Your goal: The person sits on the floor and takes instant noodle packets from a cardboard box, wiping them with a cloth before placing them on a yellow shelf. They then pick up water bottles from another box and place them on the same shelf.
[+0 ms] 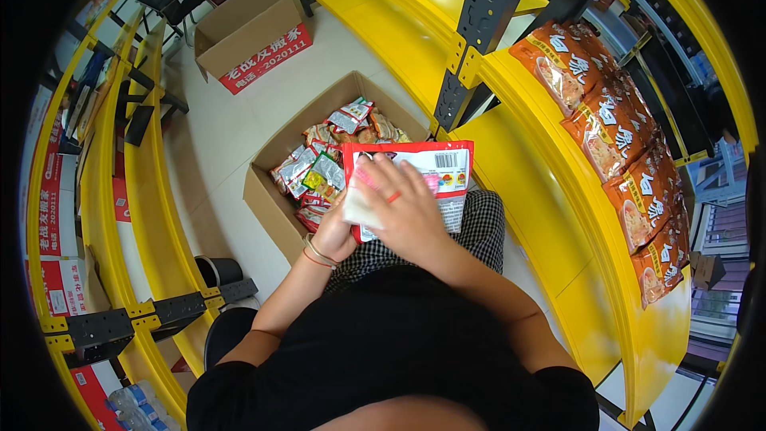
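My left hand point(335, 233) grips the lower left edge of a red and white plastic food packet point(452, 203), which bears a barcode and print. The packet is held above my lap, tilted, with its back facing up. Pressed on its face, my right hand point(410, 212) holds a white cloth point(362, 206) with some pink on it; slight blur lies over the fingers. Just beyond the packet, an open cardboard box point(269, 209) stands on the floor. Several snack packets point(323, 173) in red, white, yellow and green lie jumbled inside it. The packet hides part of the box's near right side.
To my right, a yellow metal shelf point(532, 191) with a black upright point(479, 24) carries several orange noodle packs point(616, 126). Another yellow rack point(137, 191) runs along my left. A second open carton point(251, 24) stands farther off, and a black bin point(218, 270) sits beside the left rack.
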`<state>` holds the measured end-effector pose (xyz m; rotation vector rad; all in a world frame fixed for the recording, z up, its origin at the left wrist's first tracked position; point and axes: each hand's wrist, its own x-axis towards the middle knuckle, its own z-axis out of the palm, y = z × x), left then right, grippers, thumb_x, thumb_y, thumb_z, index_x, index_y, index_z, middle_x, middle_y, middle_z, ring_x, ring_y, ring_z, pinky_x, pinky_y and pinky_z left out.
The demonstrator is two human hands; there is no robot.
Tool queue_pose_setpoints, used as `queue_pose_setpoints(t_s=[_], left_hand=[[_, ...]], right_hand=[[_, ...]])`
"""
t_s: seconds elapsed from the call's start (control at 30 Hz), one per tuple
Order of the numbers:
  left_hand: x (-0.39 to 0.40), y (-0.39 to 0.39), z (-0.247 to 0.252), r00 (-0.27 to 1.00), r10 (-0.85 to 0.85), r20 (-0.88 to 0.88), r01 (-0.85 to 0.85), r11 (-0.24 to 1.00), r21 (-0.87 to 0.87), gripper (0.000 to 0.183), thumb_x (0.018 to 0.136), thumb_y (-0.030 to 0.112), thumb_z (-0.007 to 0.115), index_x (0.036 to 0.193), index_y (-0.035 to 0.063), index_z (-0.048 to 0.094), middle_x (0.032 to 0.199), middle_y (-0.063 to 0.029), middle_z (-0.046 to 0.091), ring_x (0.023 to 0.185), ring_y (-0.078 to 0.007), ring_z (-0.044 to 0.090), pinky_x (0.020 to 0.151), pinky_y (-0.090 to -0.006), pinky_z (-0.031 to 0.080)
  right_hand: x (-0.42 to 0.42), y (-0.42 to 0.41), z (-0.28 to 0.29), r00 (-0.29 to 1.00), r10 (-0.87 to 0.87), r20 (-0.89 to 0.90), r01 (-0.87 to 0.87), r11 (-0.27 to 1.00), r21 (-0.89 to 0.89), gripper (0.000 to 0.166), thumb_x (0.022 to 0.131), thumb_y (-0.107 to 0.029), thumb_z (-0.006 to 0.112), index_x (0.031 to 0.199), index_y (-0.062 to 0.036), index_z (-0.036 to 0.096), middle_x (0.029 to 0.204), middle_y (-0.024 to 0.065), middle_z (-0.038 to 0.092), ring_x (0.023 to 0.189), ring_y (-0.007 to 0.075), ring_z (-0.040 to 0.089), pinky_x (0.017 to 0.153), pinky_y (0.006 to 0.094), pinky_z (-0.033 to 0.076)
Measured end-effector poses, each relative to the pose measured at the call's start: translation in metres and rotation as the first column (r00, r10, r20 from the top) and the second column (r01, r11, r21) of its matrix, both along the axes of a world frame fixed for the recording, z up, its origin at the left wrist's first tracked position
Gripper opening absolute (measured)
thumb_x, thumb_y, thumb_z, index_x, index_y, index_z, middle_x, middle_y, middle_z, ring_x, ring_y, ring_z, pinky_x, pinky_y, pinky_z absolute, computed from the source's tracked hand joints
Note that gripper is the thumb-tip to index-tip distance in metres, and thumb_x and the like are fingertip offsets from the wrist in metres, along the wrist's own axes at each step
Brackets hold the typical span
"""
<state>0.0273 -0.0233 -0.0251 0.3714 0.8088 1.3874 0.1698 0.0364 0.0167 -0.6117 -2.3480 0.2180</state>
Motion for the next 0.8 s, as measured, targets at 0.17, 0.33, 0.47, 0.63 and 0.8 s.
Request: queue_pose_setpoints(t_s=[0.17,0.33,0.47,0.63,0.8], left_hand=[[-0.005,0.000,0.006,0.998,-0.028,0.056,0.027,0.999,0.026,0.044,0.097,0.034,0.036,0.130,0.0050,0.039,0.125,-0.0083,0.051,0.112,-0.0187,0.052,0.096,-0.0364,0.043],[-0.014,0.001,0.010,0.998,-0.066,-0.005,0.066,0.997,0.047,0.047,0.097,0.035,0.038,0.131,0.0041,0.038,0.127,-0.0100,0.050,0.114,-0.0210,0.051,0.096,-0.0378,0.043],[-0.013,0.006,0.008,0.998,-0.053,0.040,0.053,0.999,0.006,0.048,0.096,0.036,0.038,0.132,0.0038,0.036,0.129,-0.0111,0.048,0.115,-0.0225,0.051,0.097,-0.0389,0.042],[-0.007,0.009,0.011,0.993,-0.090,0.076,0.089,0.996,0.020,0.049,0.096,0.037,0.037,0.133,0.0044,0.035,0.129,-0.0119,0.048,0.115,-0.0235,0.050,0.097,-0.0406,0.042],[-0.016,-0.003,-0.010,0.989,-0.095,0.110,0.086,0.992,0.090,0.047,0.096,0.036,0.038,0.133,0.0072,0.036,0.130,-0.0106,0.047,0.117,-0.0227,0.049,0.098,-0.0396,0.041]], right_hand=[[0.003,0.004,-0.003,0.990,-0.098,0.100,0.098,0.995,0.001,0.052,0.069,-0.023,0.067,0.117,-0.0085,0.055,0.137,0.0134,0.040,0.128,0.0273,0.036,0.104,0.0481,0.025],[0.039,0.025,-0.022,0.961,-0.254,0.109,0.266,0.956,-0.122,0.056,0.076,-0.015,0.062,0.128,-0.0043,0.045,0.140,0.0133,0.034,0.131,0.0303,0.030,0.105,0.0490,0.022],[0.051,0.034,-0.013,0.947,-0.319,0.038,0.321,0.933,-0.161,0.057,0.077,-0.011,0.061,0.130,-0.0032,0.043,0.140,0.0139,0.034,0.131,0.0314,0.030,0.105,0.0494,0.022],[0.026,0.025,0.020,0.976,-0.216,-0.015,0.213,0.971,-0.111,0.056,0.074,-0.013,0.062,0.127,-0.0032,0.045,0.140,0.0139,0.035,0.130,0.0320,0.031,0.105,0.0500,0.022],[-0.018,-0.006,-0.001,0.989,-0.048,0.143,0.032,0.994,0.107,0.046,0.077,-0.020,0.054,0.120,-0.0042,0.053,0.139,0.0121,0.038,0.127,0.0280,0.037,0.102,0.0502,0.026]])
